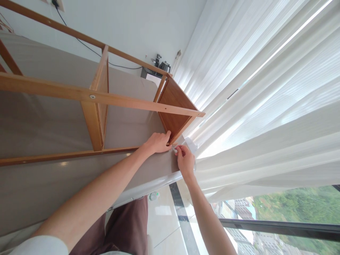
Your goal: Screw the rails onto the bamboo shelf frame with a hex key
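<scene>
A wooden shelf frame point(127, 102) lies on its side on a grey-covered table. Its end panel point(176, 109) faces the curtain. My left hand point(158, 142) is closed around the near rail at that end corner, with the thumb up against the panel. Just to its right, my right hand point(185, 158) pinches a small, pale, partly metallic piece point(174, 148) close to the rail's end. The fingers hide most of this piece, so its kind cannot be made out. A round metal fastener point(92, 96) shows on the upper rail.
Sheer white curtains point(252, 88) hang right beside the frame's end. The grey table point(148, 173) ends close to my legs. A black kettle point(165, 66) stands on a small cabinet behind. Below right is a window point(278, 226); a black cable point(87, 47) runs along the wall.
</scene>
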Demonstrator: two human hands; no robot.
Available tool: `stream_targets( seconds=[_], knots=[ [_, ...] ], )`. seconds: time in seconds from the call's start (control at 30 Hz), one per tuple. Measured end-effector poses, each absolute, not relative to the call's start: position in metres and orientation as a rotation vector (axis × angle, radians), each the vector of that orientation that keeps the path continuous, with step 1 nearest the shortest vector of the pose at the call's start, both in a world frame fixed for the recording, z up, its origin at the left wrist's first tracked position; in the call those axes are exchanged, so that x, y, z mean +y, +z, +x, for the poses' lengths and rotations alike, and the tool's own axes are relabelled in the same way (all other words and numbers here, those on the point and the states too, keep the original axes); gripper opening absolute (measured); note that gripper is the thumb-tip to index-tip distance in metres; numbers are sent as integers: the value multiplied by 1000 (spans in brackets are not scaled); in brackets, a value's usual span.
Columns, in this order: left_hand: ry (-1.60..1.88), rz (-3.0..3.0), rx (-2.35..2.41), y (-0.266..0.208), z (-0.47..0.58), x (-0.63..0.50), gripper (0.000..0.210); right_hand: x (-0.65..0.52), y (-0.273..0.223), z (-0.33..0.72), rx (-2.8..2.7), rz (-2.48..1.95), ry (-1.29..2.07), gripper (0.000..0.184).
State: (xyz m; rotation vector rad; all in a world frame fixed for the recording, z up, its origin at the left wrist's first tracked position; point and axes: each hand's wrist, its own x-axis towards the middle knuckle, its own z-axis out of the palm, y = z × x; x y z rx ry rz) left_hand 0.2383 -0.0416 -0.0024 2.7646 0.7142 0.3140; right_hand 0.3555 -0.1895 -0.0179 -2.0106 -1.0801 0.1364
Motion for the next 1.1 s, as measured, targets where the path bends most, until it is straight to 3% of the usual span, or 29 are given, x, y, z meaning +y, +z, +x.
stream_targets(
  seconds=[0.77,1.1],
  knots=[
    [292,2703,723,2,237,-43,47,-185,-21,353,-1531,-2120,-228,37],
    [295,2708,718,0,238,-42,48,-187,-20,346,-1466,-2134,-258,38]
  ],
)
